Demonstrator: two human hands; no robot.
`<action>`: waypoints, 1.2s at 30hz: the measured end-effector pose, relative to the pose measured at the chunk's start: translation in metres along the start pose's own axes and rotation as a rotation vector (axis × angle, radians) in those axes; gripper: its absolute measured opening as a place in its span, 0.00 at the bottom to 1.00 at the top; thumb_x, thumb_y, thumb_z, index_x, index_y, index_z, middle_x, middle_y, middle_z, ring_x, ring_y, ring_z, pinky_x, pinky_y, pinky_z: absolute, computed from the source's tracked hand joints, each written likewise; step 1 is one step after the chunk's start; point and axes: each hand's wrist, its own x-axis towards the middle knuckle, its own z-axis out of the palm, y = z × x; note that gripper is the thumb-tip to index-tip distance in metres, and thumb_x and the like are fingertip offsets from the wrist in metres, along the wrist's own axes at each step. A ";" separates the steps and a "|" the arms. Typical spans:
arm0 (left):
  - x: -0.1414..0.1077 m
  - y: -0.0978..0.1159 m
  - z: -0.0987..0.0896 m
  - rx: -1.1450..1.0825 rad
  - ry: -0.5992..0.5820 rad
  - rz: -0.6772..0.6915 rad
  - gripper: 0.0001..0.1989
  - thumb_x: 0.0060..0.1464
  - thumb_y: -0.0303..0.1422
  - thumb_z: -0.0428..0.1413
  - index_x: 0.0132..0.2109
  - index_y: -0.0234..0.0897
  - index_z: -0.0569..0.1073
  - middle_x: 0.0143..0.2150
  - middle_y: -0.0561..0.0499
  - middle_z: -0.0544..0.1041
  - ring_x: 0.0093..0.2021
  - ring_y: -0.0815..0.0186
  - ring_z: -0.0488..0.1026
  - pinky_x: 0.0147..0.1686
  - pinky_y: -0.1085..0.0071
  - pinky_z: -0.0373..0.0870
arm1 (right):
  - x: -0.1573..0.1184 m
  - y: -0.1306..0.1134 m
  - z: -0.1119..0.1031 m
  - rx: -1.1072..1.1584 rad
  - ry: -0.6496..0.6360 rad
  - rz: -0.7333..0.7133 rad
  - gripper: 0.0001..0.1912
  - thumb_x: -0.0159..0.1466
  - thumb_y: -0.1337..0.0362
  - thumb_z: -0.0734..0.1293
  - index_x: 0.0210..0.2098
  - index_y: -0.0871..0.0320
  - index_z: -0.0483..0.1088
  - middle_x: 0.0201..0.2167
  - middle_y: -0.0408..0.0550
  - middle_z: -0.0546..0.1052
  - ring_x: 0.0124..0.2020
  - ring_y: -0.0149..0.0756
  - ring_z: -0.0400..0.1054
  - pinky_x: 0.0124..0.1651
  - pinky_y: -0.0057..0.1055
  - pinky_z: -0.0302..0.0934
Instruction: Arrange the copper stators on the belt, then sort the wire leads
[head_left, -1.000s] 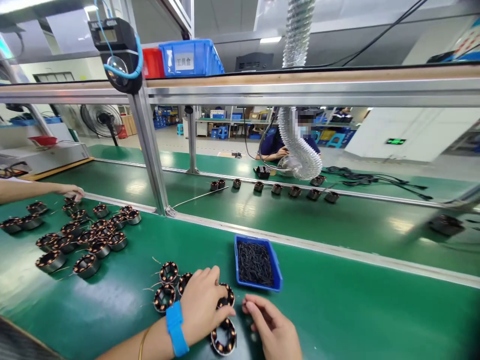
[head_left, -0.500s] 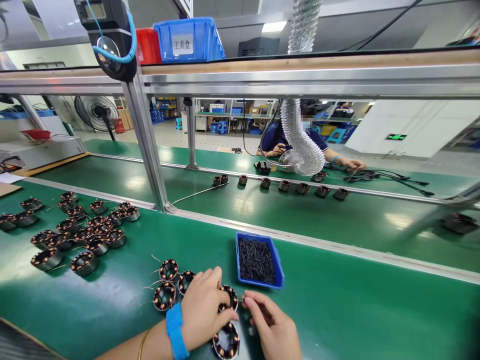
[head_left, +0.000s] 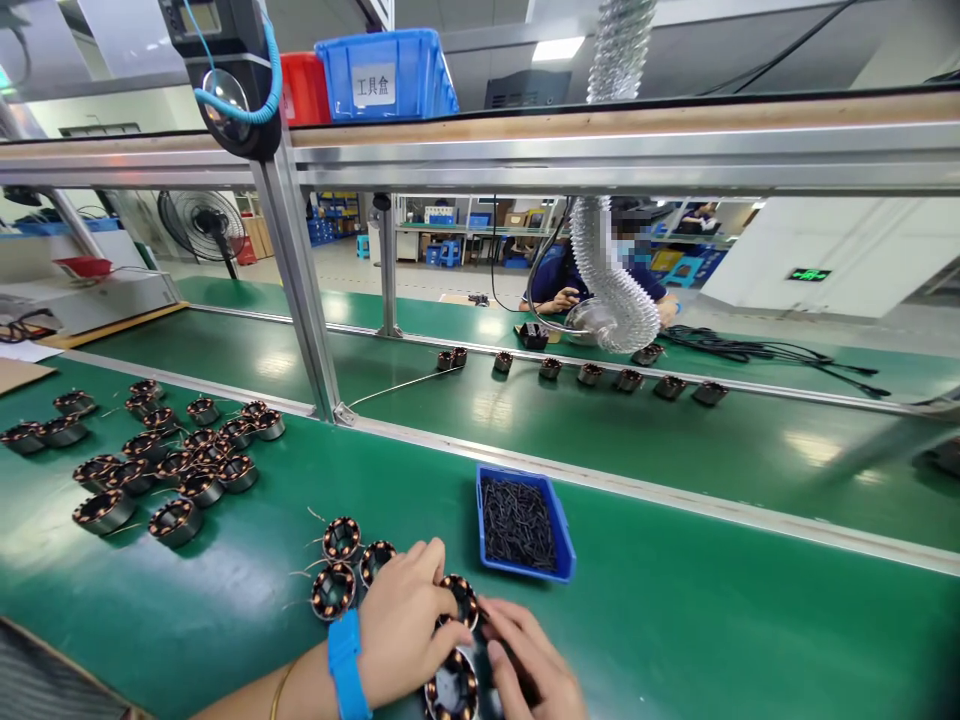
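Observation:
My left hand [head_left: 409, 625], with a blue band at the wrist, is closed on a copper-wound motor stator [head_left: 461, 600], its fingers and thumb around the near-left side. My right hand [head_left: 532, 660] is at that stator's right edge, fingers drawn together; a tiny dark bit shows at the fingertips, too small to make out. Just below, another stator [head_left: 452, 690] lies partly under my left thumb. Left of my left hand sit a few more stators [head_left: 334, 590] with thin leads sticking out, one partly covered by the hand.
A blue bin [head_left: 566, 545] of short black tubes stands beyond my hands. Many stators [head_left: 176, 520] cluster at left. A metal post [head_left: 296, 290] rises from the bench. Across the divider are a row of stators [head_left: 589, 374], black cables [head_left: 757, 348], a flexible duct [head_left: 611, 270] and a co-worker [head_left: 555, 280].
My right hand has moved in against the held stator's right edge; before, it pinched a thin lead slightly away from it. The view has shifted slightly. The co-worker's arm has drawn back from the cables.

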 end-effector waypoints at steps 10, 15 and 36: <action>0.003 -0.002 0.011 -0.074 0.067 -0.051 0.08 0.54 0.40 0.67 0.30 0.43 0.82 0.37 0.51 0.67 0.41 0.61 0.67 0.37 0.66 0.61 | -0.015 0.034 0.007 -0.161 -0.118 -0.173 0.34 0.67 0.75 0.55 0.70 0.48 0.56 0.62 0.54 0.72 0.58 0.41 0.72 0.49 0.29 0.73; 0.003 -0.003 0.012 -0.074 0.054 -0.067 0.08 0.54 0.40 0.67 0.30 0.43 0.83 0.37 0.51 0.67 0.41 0.61 0.67 0.37 0.66 0.61 | -0.004 0.025 -0.007 -0.099 -0.159 -0.111 0.30 0.70 0.74 0.55 0.67 0.47 0.62 0.57 0.49 0.77 0.41 0.36 0.81 0.40 0.26 0.76; -0.003 0.007 0.002 -0.013 -0.038 0.007 0.14 0.56 0.50 0.63 0.38 0.46 0.82 0.42 0.49 0.70 0.45 0.56 0.71 0.43 0.62 0.68 | 0.111 -0.028 -0.050 -1.048 -0.146 -0.224 0.12 0.66 0.69 0.68 0.48 0.59 0.79 0.39 0.53 0.83 0.42 0.51 0.75 0.44 0.44 0.69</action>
